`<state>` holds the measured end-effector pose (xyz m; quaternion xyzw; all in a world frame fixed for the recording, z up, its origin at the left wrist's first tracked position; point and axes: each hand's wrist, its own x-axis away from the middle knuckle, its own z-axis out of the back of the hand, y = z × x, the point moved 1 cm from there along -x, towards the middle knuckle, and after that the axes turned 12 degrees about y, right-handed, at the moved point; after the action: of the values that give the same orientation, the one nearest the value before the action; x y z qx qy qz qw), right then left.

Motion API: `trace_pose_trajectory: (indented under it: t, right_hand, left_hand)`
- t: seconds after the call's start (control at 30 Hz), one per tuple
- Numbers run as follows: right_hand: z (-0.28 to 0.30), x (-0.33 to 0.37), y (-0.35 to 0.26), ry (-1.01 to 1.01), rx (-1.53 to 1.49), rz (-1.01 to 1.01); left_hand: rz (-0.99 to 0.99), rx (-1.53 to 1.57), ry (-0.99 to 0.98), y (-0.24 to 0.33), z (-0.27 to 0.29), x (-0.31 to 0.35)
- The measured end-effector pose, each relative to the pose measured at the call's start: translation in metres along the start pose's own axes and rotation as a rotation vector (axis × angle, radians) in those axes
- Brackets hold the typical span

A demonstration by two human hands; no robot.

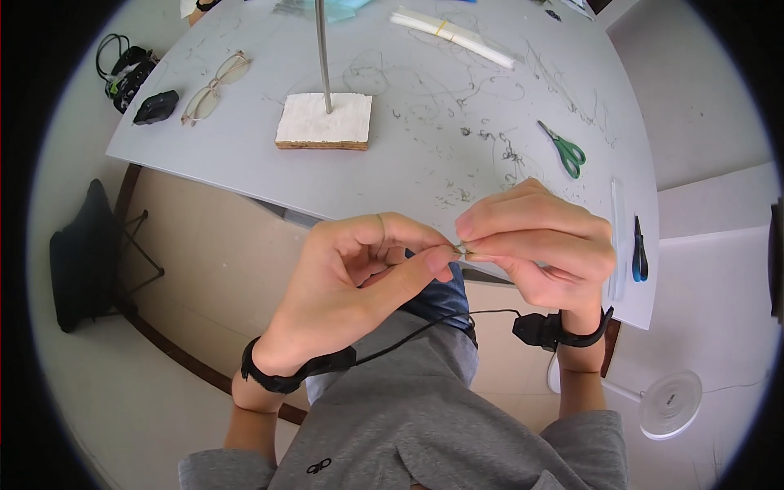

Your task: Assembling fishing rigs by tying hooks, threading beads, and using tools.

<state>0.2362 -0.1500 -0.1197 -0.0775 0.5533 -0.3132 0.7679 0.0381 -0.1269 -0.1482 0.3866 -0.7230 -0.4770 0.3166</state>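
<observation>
My left hand [347,278] and my right hand [543,245] meet fingertip to fingertip just in front of the table edge. Both are closed in a pinch. Between the tips sits a tiny, pale greenish piece [460,250], too small to name and mostly covered by the fingers. A thin line like a thread crosses the index finger of my left hand. Dark straps circle both wrists, with a black cable [416,333] running between them.
On the grey table [237,167] are a white-topped block [306,122] with an upright metal rod [323,57], eyeglasses [214,90], a white strip bundle [453,37], loose dark threads [506,155], green-handled scissors [563,151] and a blue-black tool [639,253]. A dark chair [82,253] stands left.
</observation>
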Motion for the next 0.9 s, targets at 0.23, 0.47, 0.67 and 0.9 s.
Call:
trace_pose_trajectory:
  t: [0.23, 0.47, 0.67, 0.9]
  right_hand:
    - [0.004, 0.001, 0.001, -0.018, -0.041, -0.031]
    - [0.006, 0.003, -0.002, 0.001, -0.096, -0.149]
    - [-0.003, 0.009, -0.004, 0.143, 0.054, -0.15]
    - [-0.018, 0.02, -0.015, 0.26, 0.227, -0.087]
  left_hand:
    - [0.024, -0.017, 0.027, 0.0, -0.004, 0.0]
    - [-0.118, -0.062, 0.058, -0.007, -0.007, 0.003]
    - [-0.466, -0.21, 0.243, -0.019, -0.013, 0.003]
    - [-0.712, -0.386, 0.375, -0.024, -0.016, 0.006]
